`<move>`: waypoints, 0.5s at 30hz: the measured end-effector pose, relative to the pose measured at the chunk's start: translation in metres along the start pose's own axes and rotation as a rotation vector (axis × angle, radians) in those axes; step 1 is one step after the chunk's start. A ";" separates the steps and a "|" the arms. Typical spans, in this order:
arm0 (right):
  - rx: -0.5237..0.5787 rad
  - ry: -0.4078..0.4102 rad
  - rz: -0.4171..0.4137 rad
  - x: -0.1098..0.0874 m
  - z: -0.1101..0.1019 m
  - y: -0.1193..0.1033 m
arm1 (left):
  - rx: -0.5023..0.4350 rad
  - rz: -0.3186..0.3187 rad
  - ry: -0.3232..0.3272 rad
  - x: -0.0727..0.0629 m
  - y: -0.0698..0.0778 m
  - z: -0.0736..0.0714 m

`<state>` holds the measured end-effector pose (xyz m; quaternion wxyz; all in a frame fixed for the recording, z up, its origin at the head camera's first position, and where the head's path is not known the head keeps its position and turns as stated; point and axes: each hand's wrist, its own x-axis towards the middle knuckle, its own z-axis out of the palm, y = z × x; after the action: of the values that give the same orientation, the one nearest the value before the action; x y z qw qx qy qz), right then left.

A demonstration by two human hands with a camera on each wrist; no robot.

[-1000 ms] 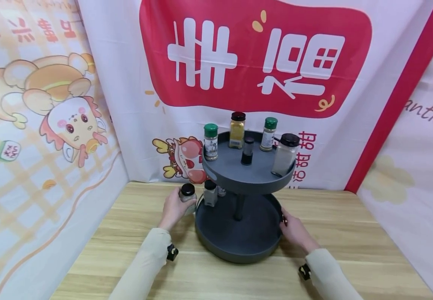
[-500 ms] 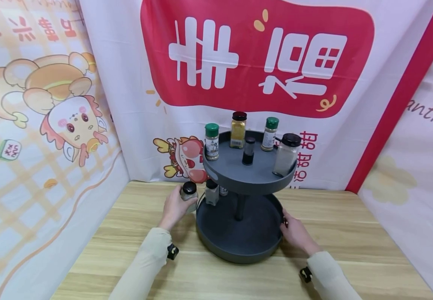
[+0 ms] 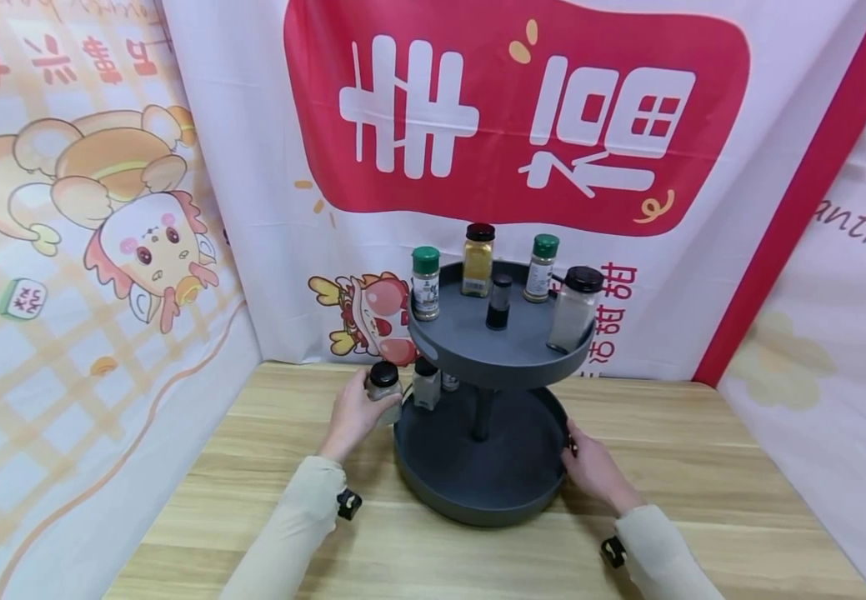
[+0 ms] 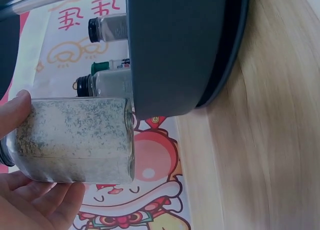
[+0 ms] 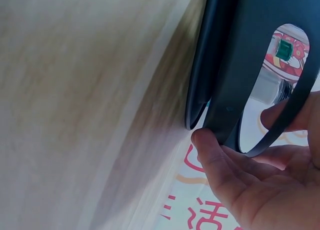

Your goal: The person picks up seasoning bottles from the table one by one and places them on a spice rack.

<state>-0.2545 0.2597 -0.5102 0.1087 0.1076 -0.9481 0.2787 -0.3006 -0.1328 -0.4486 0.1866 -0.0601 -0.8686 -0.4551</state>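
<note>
My left hand [image 3: 355,415] grips a clear spice jar [image 4: 75,140] with a black lid and pale, speckled contents, thumb on one side and fingers on the other. In the left wrist view the jar's base is right at the rim of the lower tier [image 4: 175,55] of a dark grey two-tier turntable. Past that rim stand a black-capped jar [image 3: 426,387] and a smaller jar [image 3: 450,381], partly hidden under the upper tier. On the right side, my right hand [image 5: 265,177] holds the lower tier's wall at its oval handle cutout, the thumb reaching over the edge.
The upper tier [image 3: 493,371] overhangs the lower one and carries green-capped shakers [image 3: 426,287], a yellow spice jar [image 3: 478,265], a small dark bottle [image 3: 499,304] and a large black-lidded jar [image 3: 575,310]. The wooden table [image 3: 703,492] meets printed cloth walls behind and left.
My left hand has shifted slightly rightward and up with the jar, closer to the lower tier's rim. The right hand keeps its hold, and the head view has drifted a little.
</note>
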 end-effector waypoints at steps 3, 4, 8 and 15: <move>-0.009 -0.003 0.001 -0.001 0.000 -0.002 | -0.011 -0.005 -0.008 -0.001 0.002 0.001; -0.012 -0.006 0.001 -0.001 0.001 -0.002 | -0.013 -0.008 -0.010 -0.001 0.003 0.002; -0.022 -0.016 0.013 -0.003 0.002 -0.002 | -0.020 -0.015 -0.014 -0.002 0.006 0.003; -0.033 -0.025 0.027 -0.006 0.002 -0.004 | -0.020 0.007 -0.024 -0.004 0.014 0.004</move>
<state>-0.2484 0.2564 -0.5110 0.0950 0.0963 -0.9552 0.2633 -0.2940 -0.1210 -0.4421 0.1771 -0.0704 -0.8661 -0.4621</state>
